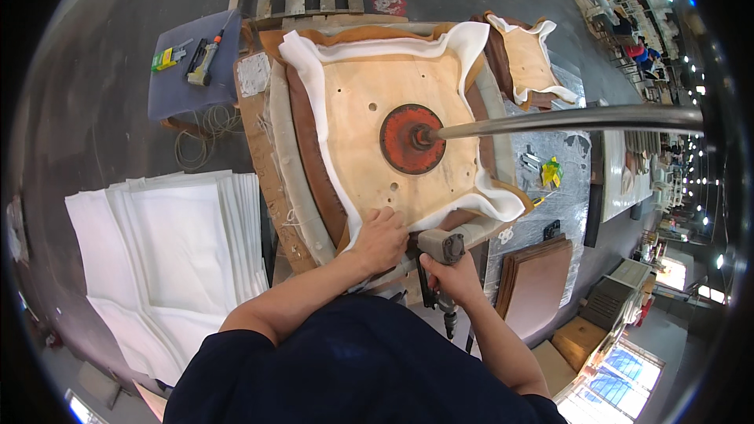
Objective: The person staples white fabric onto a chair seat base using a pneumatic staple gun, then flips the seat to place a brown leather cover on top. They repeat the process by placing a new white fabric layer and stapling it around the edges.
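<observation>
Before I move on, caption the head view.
Left hand at the near edge of a padded plywood panel; right hand gripping a pneumatic stapler.

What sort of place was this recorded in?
Probably an upholstery workshop: the right hand holds a gun-shaped tool at the near edge of a wooden panel bordered by white padding, and a pile of white sheets lies to the left.

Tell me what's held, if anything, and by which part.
Right grip holds the gun by its handle. Left grip rests on the panel; can't tell if it pinches anything.
</observation>
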`<state>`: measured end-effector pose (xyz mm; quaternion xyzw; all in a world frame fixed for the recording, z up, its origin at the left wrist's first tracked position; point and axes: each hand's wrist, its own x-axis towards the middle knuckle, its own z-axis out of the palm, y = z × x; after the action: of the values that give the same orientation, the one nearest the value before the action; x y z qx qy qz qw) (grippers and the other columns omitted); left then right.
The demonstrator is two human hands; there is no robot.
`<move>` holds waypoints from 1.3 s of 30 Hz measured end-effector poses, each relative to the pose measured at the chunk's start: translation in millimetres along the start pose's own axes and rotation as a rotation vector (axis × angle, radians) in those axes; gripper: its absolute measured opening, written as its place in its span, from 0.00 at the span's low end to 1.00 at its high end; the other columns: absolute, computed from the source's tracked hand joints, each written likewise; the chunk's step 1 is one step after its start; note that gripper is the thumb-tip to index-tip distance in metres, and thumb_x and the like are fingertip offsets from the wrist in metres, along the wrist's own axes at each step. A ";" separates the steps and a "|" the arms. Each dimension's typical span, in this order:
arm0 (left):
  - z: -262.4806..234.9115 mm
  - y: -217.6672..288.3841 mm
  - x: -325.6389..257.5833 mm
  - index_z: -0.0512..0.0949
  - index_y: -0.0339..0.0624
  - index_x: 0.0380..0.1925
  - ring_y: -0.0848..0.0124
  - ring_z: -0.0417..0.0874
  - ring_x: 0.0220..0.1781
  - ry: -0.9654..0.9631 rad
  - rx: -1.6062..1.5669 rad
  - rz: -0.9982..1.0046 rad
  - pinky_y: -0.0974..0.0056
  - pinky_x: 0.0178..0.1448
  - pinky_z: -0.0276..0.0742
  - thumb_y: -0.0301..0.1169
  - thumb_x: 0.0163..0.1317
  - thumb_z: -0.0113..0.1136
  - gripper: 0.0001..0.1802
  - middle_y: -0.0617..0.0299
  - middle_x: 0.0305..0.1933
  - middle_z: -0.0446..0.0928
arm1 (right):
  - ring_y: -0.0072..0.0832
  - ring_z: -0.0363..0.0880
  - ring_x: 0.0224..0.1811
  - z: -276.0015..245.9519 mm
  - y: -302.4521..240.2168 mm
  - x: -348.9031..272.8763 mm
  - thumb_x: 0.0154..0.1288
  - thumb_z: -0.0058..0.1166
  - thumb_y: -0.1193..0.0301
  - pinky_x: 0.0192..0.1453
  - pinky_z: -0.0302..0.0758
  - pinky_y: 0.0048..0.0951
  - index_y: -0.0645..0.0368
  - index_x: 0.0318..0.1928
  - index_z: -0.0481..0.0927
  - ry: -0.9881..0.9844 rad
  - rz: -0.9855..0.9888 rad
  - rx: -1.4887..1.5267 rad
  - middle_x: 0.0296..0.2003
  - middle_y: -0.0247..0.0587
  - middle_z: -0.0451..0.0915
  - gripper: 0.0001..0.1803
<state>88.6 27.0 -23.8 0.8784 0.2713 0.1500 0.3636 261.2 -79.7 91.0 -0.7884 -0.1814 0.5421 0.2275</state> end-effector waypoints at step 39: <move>47.5 35.2 80.0 0.89 0.38 0.36 0.45 0.73 0.76 0.168 -0.036 0.086 0.39 0.80 0.65 0.34 0.62 0.76 0.10 0.52 0.67 0.79 | 0.22 0.82 0.23 -100.3 5.3 30.2 0.68 0.81 0.59 0.30 0.81 0.32 0.65 0.58 0.86 0.062 -0.154 -0.149 0.31 0.37 0.89 0.28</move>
<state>188.0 26.7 -26.0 0.8670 0.2600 0.2437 0.3484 365.9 -84.3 95.7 -0.8033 -0.2741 0.4832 0.2148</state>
